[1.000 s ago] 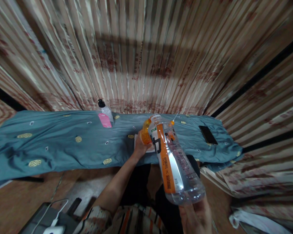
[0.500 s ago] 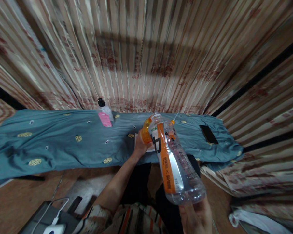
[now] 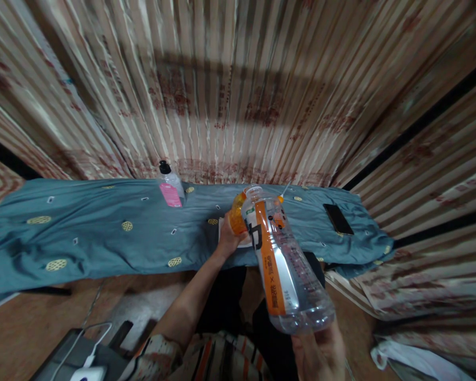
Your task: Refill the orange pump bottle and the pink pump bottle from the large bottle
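Clear bottle sat at 5 o'clock of centre, long axis 5-to-11, mouth toward 11. Right hand gripped its base, wrist cut off; left hand held an amber container, partly hidden.

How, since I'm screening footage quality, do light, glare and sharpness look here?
Head view: dim light, with a dark shadow band across the curtain; head view: bright highlights on the orange-labelled bottle; head view: the right hand looks soft; head view: wide-angle stretching fans the curtain's stripes outward.
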`<state>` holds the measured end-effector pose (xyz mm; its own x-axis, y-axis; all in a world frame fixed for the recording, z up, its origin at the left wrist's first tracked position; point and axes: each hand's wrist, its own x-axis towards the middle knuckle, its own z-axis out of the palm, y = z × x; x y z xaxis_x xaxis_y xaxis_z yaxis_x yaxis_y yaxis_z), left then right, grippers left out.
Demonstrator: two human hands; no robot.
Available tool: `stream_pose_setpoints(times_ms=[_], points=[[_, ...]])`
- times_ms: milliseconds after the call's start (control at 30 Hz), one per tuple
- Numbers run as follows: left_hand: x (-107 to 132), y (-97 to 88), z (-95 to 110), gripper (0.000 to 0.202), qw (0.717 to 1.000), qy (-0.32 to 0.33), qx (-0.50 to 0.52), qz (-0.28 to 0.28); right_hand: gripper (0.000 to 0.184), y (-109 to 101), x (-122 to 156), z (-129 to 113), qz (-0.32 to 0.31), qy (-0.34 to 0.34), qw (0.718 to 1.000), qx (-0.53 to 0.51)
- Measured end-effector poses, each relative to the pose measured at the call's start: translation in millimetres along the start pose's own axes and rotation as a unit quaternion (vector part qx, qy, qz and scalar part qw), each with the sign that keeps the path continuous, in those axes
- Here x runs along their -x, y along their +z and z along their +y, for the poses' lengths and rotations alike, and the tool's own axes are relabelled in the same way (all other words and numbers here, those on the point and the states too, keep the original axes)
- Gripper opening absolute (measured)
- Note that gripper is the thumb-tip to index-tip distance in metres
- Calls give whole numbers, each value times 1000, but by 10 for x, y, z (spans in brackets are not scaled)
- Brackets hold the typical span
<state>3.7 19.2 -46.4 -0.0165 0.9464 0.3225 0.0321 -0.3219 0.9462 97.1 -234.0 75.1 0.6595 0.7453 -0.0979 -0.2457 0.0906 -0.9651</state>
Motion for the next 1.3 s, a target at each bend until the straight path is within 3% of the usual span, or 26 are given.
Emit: stream_pose_setpoints(times_ms=[300,567,733,1100,1300], points=[[2,7,-30,58,1000,3,7,-4,57,-146,-60,134,-20,-2,1000,-4],[8,-2,-48,56,1000,4,5,-4,68,-163,-65,120,-33,-17,999,28],[2,15,-90,60,999,30,12,-3,75,-138,-50,58,-27,10,999,15],[-2,18,-68,63,1000,18,16,-3,71,-197,-88,96,-42,-31,997,51],[-2,28,-22,57,1000,7,13,5,66,-176,-75,64,-31,-17,998,46]])
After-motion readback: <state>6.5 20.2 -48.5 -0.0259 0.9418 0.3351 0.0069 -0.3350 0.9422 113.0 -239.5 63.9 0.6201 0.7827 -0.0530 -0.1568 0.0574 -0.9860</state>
